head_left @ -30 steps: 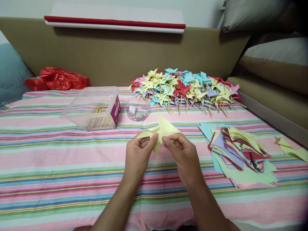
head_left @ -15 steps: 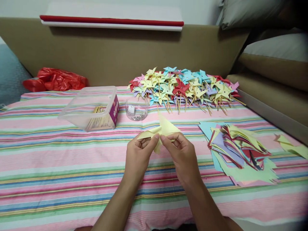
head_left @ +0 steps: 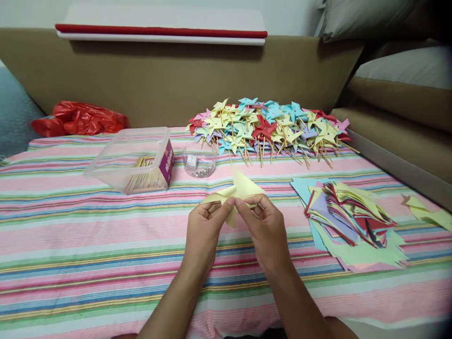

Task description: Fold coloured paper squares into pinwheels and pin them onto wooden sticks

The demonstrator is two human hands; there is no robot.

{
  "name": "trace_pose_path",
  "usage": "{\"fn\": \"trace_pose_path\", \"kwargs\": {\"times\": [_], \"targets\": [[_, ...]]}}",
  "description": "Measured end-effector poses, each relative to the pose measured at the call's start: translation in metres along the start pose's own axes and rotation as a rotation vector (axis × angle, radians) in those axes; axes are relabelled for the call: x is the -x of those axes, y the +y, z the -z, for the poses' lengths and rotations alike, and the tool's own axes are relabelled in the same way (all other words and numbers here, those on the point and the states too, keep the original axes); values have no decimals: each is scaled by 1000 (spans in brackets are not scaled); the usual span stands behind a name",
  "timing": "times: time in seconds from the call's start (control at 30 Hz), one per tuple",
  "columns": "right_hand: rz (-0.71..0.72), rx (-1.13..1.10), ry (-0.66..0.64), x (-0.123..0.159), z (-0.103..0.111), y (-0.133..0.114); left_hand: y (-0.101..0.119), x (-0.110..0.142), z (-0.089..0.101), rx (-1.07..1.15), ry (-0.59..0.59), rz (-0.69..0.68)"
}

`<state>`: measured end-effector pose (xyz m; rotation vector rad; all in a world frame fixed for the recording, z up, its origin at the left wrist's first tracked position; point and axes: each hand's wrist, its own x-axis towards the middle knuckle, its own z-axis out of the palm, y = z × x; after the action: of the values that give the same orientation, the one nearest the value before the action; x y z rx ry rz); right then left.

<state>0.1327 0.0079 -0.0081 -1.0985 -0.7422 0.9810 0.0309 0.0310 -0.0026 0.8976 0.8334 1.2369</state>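
Observation:
A pale yellow paper pinwheel (head_left: 243,184), with its blades folded in toward the middle, is held up over the striped cloth. My left hand (head_left: 207,221) pinches it at the centre from the left, thumb on the near side. From the right, my right hand (head_left: 265,223) grips it the same way, and the two thumb tips nearly meet. The fingers behind the paper are partly hidden. Beyond it stands a small clear cup (head_left: 199,165) with shiny metal bits at its bottom. A pile of finished pinwheels on sticks (head_left: 271,129) lies at the back.
A clear plastic box (head_left: 116,160) lying on its side holds wooden sticks (head_left: 146,176). Stacked coloured paper (head_left: 353,221) is at the right, with a loose yellow piece (head_left: 429,214) beyond it. A red plastic bag (head_left: 84,117) sits back left. Cushions (head_left: 402,94) border the right.
Both hands keep their pinch on the yellow pinwheel with hardly any movement. The whole view has shifted very slightly.

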Motion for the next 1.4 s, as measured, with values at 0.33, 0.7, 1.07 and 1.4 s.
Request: {"fn": "trace_pose_path", "kwargs": {"times": [0.33, 0.7, 1.07, 1.4], "targets": [[328, 457, -231, -7, 17, -12, 18, -7, 9, 68, 83, 118], [359, 235, -54, -6, 15, -9, 24, -7, 15, -245, 74, -51], [-53, 267, -341, -7, 30, -23, 34, -7, 26, -560, -260, -16], [-189, 64, -146, -7, 25, -16, 37, -9, 27, -336, -283, 75]]}}
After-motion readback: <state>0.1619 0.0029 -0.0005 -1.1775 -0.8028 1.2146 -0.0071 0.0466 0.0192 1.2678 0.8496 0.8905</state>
